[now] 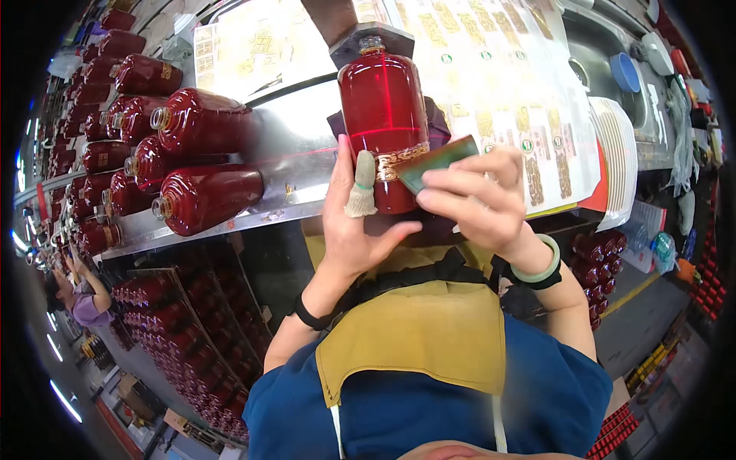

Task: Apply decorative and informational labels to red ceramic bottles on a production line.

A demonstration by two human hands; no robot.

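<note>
A dark red glass bottle lies in front of me, its clear neck pointing away, with a gold ornamental decal on its upper face. A thin bright red line runs along its body. My left hand rests against the bottle's left side, thumb and fingers apart. One of its fingers wears a pale cloth finger cot. Pinched in my right hand is a flat green-and-brown scraper, its edge at the decal. Dark cloth shows under the bottle.
Several red bottles lie on the metal bench to the left, necks toward the left. Decal sheets cover the bench at right, beside a metal sink with a blue cup. A metal block stands at the bottle's neck. Racked bottles stand below left.
</note>
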